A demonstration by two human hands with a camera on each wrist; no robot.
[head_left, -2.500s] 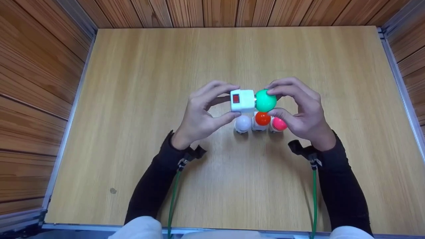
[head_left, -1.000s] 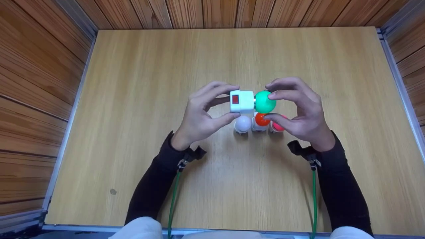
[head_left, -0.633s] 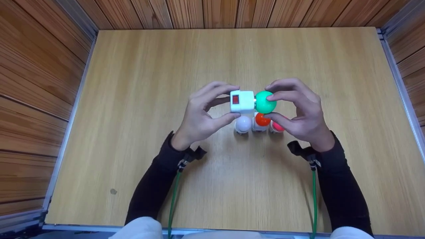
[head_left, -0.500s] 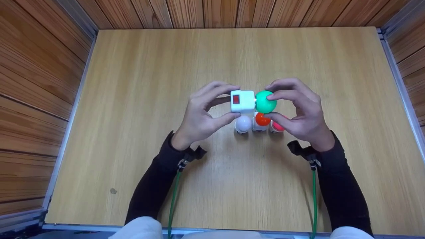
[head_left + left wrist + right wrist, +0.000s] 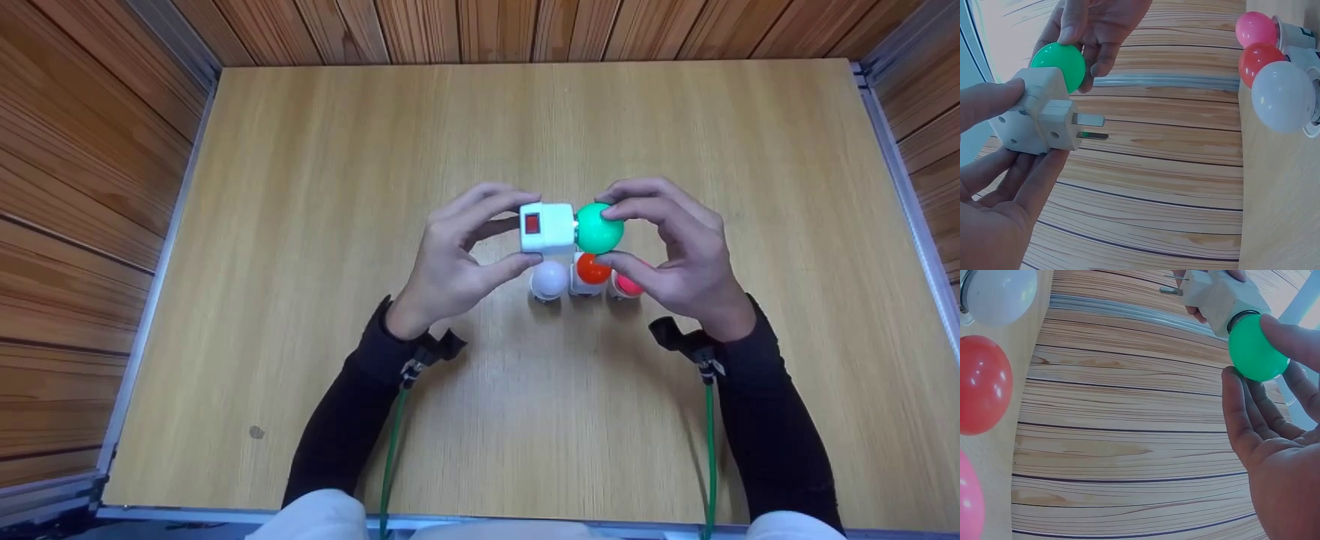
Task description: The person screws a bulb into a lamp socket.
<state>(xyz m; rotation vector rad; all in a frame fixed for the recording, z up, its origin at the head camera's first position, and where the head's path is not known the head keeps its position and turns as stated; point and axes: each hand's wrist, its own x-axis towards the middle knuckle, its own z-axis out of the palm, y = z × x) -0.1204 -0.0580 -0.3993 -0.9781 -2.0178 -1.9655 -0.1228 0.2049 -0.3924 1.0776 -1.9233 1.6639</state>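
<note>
My left hand point(image 5: 461, 259) pinches a white plug-in lamp socket point(image 5: 551, 229) between thumb and fingers. The socket has a red switch point(image 5: 532, 223), and in the left wrist view two metal prongs point(image 5: 1089, 119) stick out of it. Into its right end sits a round green light bulb point(image 5: 599, 229), lined up sideways with it. Thumb and fingers of my right hand point(image 5: 679, 251) grip the bulb's globe. In the right wrist view a dark ring of the bulb's metal base point(image 5: 1239, 319) shows at the socket mouth. Both are held up above the table.
Just below the held pieces, a white bulb point(image 5: 550, 280), a red-orange bulb point(image 5: 593, 268) and a pink bulb point(image 5: 628, 283) stand in a row on the wooden table point(image 5: 375, 150). My right thumb overlaps the pink one. Wood-plank walls point(image 5: 495, 30) enclose the table.
The right thumb and fingers have shifted round the green bulb's globe since the oldest frame, the thumb moving left over the pink bulb. The left hand and socket have barely moved.
</note>
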